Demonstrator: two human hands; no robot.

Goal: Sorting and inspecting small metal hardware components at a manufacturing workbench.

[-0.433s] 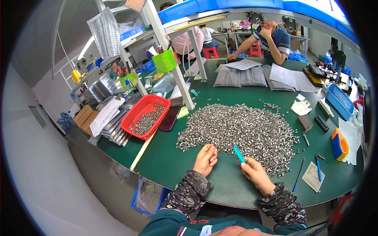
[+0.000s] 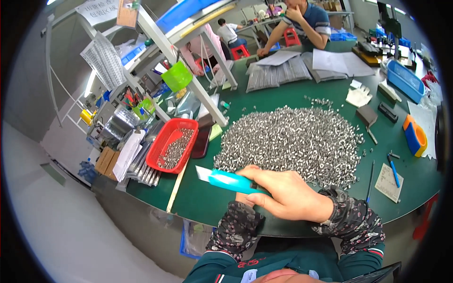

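From my remote seat, I see through the head camera a dark green tabletop [image 2: 200, 203] with a curved near edge. The largest thing spread on it is a broad heap of small silvery metal rings [image 2: 288, 141], lying loose just beyond the hands. To its left I have a red plastic basket [image 2: 186, 123], tilted in my view, partly filled with similar small metal pieces. Far right sits a light blue plastic basket [image 2: 401, 87].

My wearer's right hand [image 2: 285, 192] lies across the middle foreground, its fingers closed around a teal plastic cutter [image 2: 229, 181]. The cutter's pale, slanted tip points left, toward the near side of the red basket, close to the heap's near-left edge. The left hand [image 2: 243, 198] is mostly hidden behind the right hand and the cutter; I cannot tell how its fingers stand.

Smaller still, on the right, I make out a limp white glove [image 2: 359, 96] and a slim blue pen [image 2: 394, 170].
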